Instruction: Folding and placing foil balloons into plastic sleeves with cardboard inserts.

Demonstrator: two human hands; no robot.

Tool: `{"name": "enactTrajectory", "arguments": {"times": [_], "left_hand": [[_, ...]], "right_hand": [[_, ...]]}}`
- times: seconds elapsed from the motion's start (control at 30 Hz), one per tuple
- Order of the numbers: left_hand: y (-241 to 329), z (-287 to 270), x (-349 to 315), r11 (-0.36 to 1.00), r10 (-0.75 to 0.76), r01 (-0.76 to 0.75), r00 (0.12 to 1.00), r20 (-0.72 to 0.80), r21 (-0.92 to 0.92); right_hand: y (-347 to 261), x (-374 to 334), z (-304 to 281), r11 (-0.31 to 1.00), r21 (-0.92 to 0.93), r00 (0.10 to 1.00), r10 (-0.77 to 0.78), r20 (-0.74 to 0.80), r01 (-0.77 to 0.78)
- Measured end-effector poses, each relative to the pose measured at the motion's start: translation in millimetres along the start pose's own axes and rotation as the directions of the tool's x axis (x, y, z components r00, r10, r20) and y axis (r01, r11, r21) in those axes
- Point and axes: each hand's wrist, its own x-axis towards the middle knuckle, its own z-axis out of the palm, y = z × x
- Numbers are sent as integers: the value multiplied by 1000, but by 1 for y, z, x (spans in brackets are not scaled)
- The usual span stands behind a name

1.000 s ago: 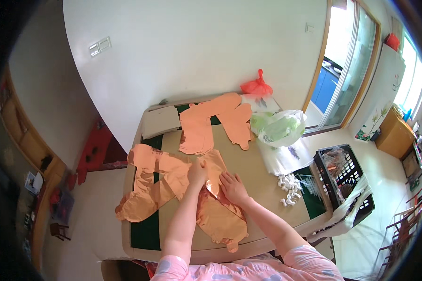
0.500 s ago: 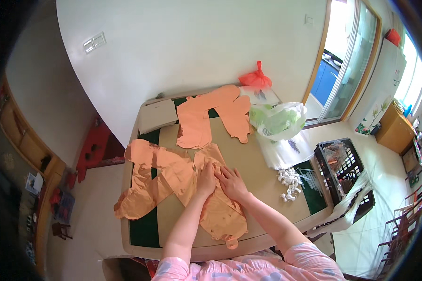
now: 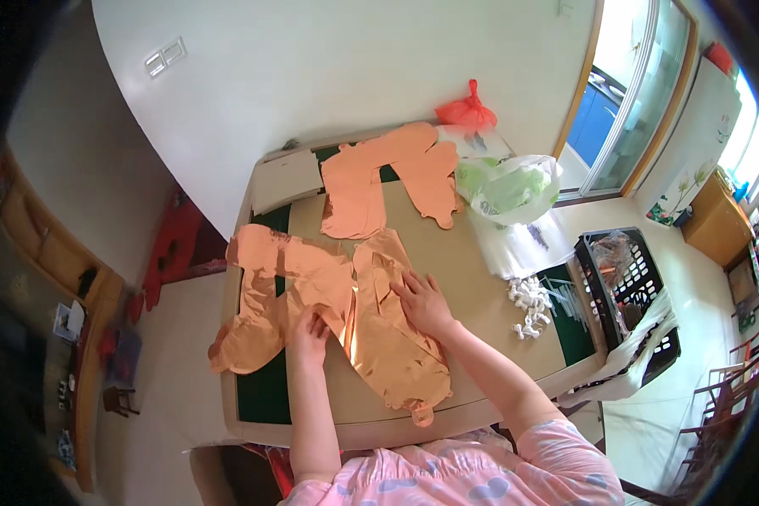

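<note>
A flat copper-coloured foil balloon [image 3: 401, 358] with several wide limbs lies across the near part of the table, creased and shiny. My right hand [image 3: 427, 307] rests on its right limb, fingers spread over the foil. On the left, my left hand [image 3: 310, 336] has its fingers curled at the inner edge of the balloon's middle part; they seem to pinch the foil there, though the fingertips are partly hidden. More flat copper foil balloons [image 3: 352, 198] lie stacked farther back, apart from both hands.
To the right lie a green-and-white plastic bag [image 3: 514, 190], clear bags [image 3: 523, 249], white curled pieces [image 3: 529, 305] and thin clear tubes [image 3: 567, 305]. A black basket [image 3: 594, 270] stands beside the table [image 3: 468, 325]. A red bag [image 3: 466, 111] sits by the wall; cardboard [image 3: 287, 180] lies back left.
My left hand has left the right limb and moved left to the balloon's middle part. My right hand stays on the right limb, its fingers spread wider. The whole view has shifted slightly.
</note>
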Motion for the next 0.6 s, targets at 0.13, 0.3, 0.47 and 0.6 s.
{"name": "enactTrajectory", "arguments": {"times": [0.13,0.3,0.47,0.6], "left_hand": [[-10,47,-16,916,217,-254,965,148,312],[-52,101,-33,772,168,-365,906,388,520],[-84,86,3,689,297,-570,785,543,448],[-58,75,5,-18,521,-759,548,654,651]], "right_hand": [[4,0,2,1000,-14,1000,-20,-15,20],[3,-1,3,998,-37,998,-45,-45,43],[8,-3,9,996,-84,999,-12,53,16],[6,-3,7,1000,-15,1000,-22,-15,22]]}}
